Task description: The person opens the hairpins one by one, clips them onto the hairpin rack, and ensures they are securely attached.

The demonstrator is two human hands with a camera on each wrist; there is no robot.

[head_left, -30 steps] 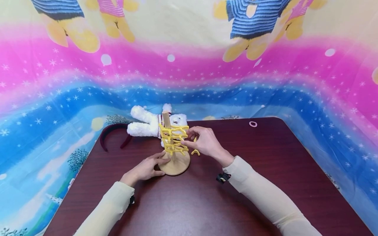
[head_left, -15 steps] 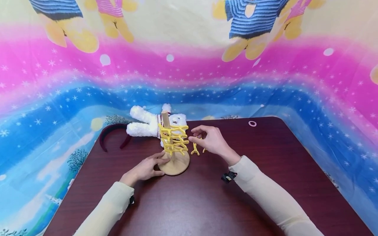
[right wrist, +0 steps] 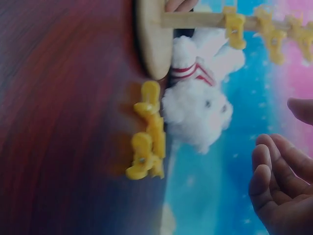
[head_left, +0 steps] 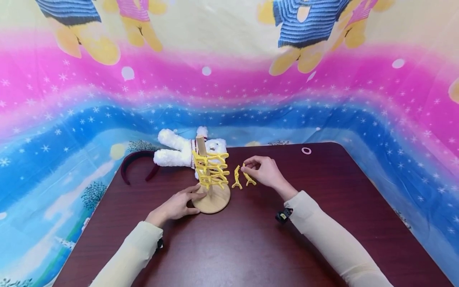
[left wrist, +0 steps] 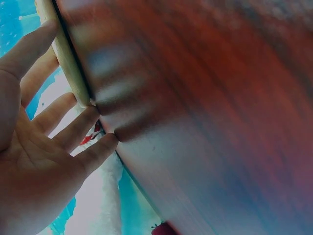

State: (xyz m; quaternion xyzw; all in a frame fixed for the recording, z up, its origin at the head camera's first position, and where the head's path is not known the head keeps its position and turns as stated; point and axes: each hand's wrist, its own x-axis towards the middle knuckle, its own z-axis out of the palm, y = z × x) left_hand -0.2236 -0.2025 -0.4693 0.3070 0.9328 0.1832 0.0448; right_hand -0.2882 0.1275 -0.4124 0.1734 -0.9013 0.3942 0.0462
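A wooden stand has a round base (head_left: 213,203) and an upright post (head_left: 201,145). Several yellow forked pieces (head_left: 211,169) are stacked along the post. My left hand (head_left: 173,205) rests at the left rim of the base, thumb in front and fingers behind, mostly straight in the left wrist view. Right of the stand, two yellow forked pieces (head_left: 237,178) (right wrist: 142,156) are on the table. My right hand (head_left: 265,171) is over the farther one, its fingertips overlapping the upper end in the head view. In the right wrist view, thumb and fingers stand apart with nothing between them.
Behind the stand lies a white plush toy (head_left: 172,157). A dark red headband (head_left: 134,157) is on the table's left side, and a pale pink ring (head_left: 306,151) sits at the back right. A patterned cloth (head_left: 229,91) hangs around the dark brown table (head_left: 222,247).
My right hand has moved right, away from the stacked pieces, to the two pieces on the table, now both more visible. The left hand and the stand have stayed in place.
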